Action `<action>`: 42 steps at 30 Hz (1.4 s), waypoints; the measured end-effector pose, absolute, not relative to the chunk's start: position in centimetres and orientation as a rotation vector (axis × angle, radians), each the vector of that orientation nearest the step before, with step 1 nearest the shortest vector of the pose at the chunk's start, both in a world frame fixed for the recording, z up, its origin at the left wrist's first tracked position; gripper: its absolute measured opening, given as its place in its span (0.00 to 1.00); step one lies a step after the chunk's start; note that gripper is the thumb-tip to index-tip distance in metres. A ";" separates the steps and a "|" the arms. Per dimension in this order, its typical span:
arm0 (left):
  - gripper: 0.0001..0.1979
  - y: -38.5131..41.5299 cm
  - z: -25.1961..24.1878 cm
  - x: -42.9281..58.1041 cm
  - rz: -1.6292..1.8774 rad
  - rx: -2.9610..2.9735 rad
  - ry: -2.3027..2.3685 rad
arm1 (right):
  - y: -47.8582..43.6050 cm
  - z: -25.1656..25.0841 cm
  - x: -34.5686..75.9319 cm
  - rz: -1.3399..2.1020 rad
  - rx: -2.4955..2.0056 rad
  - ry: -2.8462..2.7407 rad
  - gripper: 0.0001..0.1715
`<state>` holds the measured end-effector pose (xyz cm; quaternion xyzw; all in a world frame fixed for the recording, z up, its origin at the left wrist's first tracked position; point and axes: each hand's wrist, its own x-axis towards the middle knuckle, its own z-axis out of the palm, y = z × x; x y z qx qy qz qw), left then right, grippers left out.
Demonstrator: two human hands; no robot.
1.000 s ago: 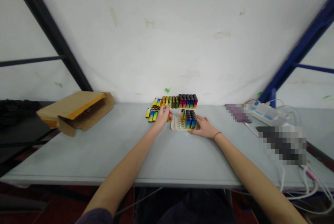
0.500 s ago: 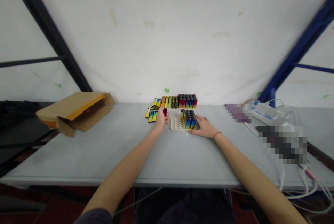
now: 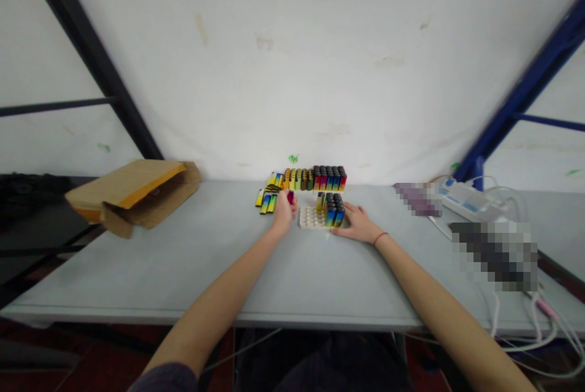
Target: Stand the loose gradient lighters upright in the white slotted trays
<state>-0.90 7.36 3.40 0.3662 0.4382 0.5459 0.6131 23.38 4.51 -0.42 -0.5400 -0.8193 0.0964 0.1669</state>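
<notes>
My left hand [image 3: 285, 215] is closed around a small dark pink, lighter-sized stick [image 3: 290, 197], whose upper end shows above the fingers. Just right of it lies a white tray [image 3: 313, 225] with rows of round holes. Blue-and-yellow sticks with black tops [image 3: 334, 212] stand upright in the tray's right part, and a yellowish stick [image 3: 320, 202] stands left of them. My right hand [image 3: 361, 224] spans the tray's right end, thumb at the front corner and fingers further back, gripping it. Several yellow and blue sticks [image 3: 265, 203] lie flat behind my left hand.
Behind the tray stand rows of yellow-green sticks [image 3: 298, 178] and black-topped coloured sticks [image 3: 329, 178]. An opened cardboard box [image 3: 132, 194] sits at the left. To the right are a power strip [image 3: 466, 200], white cables [image 3: 496, 313] and two pixelated items. A wall rises behind the table.
The view has shifted very slightly. Both hands keep nearly the same place and hold, with the pink stick still in my left hand.
</notes>
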 end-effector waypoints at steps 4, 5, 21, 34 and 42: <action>0.25 6.9 3.9 -0.7 1.265 0.832 1.070 | 4.5 -0.5 23.4 0.276 -1.536 -2.335 0.47; 0.25 6.9 4.0 -0.7 1.260 0.833 1.071 | 4.5 -0.5 23.4 0.276 -1.539 -2.332 0.47; 0.20 7.3 3.1 -0.7 1.323 0.894 0.999 | 4.6 -0.6 23.4 0.268 -1.531 -2.334 0.48; 0.13 7.2 0.7 -0.1 1.302 2.047 1.010 | 4.5 -0.4 23.4 0.285 -1.550 -2.333 0.48; 0.15 7.2 0.4 -0.4 1.201 2.217 0.957 | 4.5 -0.4 23.3 0.273 -1.542 -2.335 0.49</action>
